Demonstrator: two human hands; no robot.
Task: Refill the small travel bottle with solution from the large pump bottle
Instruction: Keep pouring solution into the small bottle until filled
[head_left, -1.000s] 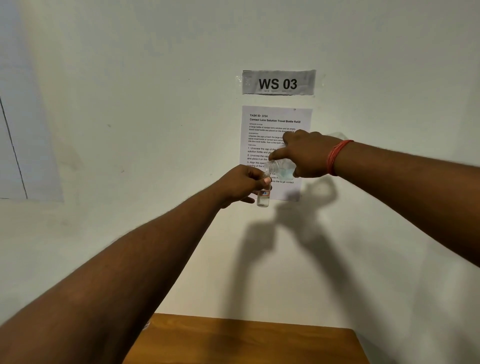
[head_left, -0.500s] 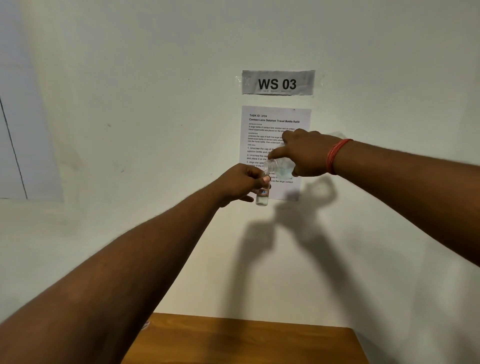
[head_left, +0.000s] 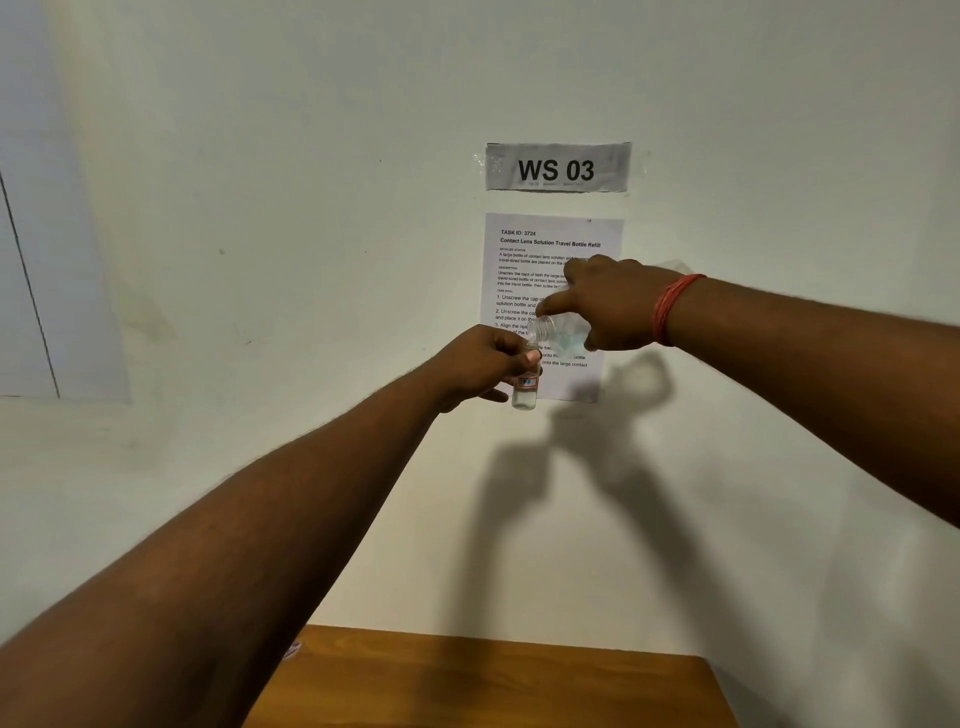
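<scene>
My left hand (head_left: 480, 364) grips the small clear travel bottle (head_left: 524, 392) upright, held out in front of the wall; clear liquid sits in its lower part. My right hand (head_left: 613, 306) grips the large clear bottle (head_left: 558, 335), tipped sideways to the left. Its threaded open neck hangs just above the small bottle's mouth. Pale blue liquid shows inside the large bottle. My fingers hide most of both bottles.
A wooden table (head_left: 493, 680) shows at the bottom edge, well below my hands. On the white wall hang a "WS 03" label (head_left: 557, 167) and a printed task sheet (head_left: 550, 249). A red thread band (head_left: 675, 306) circles my right wrist.
Both hands stay almost in place; the two bottles hold the same tipped-over-upright arrangement.
</scene>
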